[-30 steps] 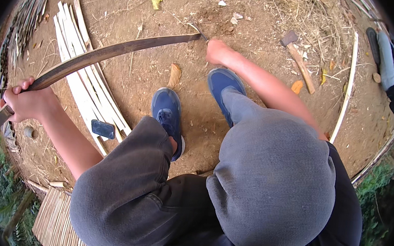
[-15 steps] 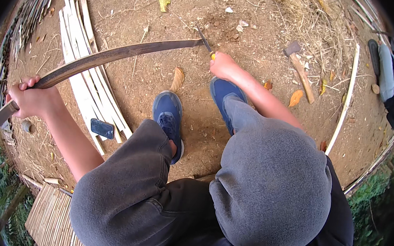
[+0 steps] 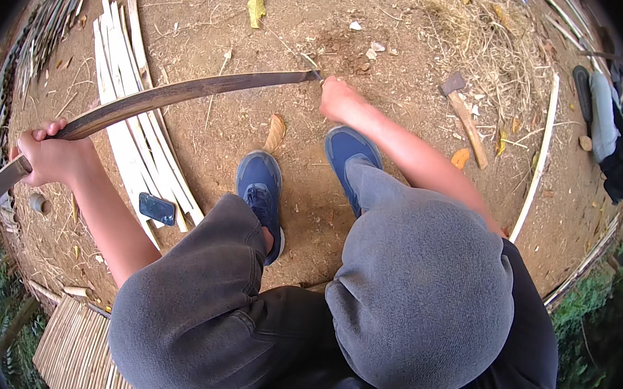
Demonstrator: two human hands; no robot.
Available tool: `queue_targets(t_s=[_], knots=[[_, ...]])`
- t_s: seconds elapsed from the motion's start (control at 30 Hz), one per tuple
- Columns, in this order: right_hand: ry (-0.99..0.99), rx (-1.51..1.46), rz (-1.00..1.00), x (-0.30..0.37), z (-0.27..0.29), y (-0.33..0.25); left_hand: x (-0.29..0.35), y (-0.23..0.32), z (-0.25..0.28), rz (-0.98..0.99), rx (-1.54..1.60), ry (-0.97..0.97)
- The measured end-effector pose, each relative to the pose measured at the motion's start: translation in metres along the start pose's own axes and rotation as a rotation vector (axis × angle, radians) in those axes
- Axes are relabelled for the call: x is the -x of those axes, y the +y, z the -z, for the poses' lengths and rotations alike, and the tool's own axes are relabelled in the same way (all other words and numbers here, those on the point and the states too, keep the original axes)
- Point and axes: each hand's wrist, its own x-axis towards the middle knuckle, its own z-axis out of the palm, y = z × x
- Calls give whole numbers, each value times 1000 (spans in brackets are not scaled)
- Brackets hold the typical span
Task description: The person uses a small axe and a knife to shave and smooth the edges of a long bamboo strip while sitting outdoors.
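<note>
A long dark bamboo strip bows across from the left rim to the middle of the view. My left hand is closed around it near its left end, part of which sticks out past the fist. At the far end, my right hand is closed on a knife. The handle is hidden in the fist, and the knife's thin blade is seen nearly edge-on against the strip's tip. Whether the blade is cutting in, I cannot tell.
Pale split strips lie on the ground at left, a phone on their near end. A hatchet and a long pale stick lie at right. My shoes stand below the strip. A slatted bamboo mat is at lower left.
My right hand has moved slightly left and down, and the knife blade has turned, showing less of its length. My left hand keeps its hold on the bamboo strip.
</note>
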Motion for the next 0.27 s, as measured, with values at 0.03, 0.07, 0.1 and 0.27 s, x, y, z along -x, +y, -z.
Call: queue_targets(t_s=[0.03, 0.07, 0.1, 0.27], knots=[[26, -30, -11, -1, -4, 2, 0, 2, -1, -15, -17, -13], [54, -57, -31, -6, -12, 10, 1, -2, -2, -21, -29, -25], [84, -83, -52, -12, -19, 19, 2, -4, -3, -26, -42, -37], [-111, 66, 21, -23, 4, 32, -11, -5, 8, -56, 5, -219]])
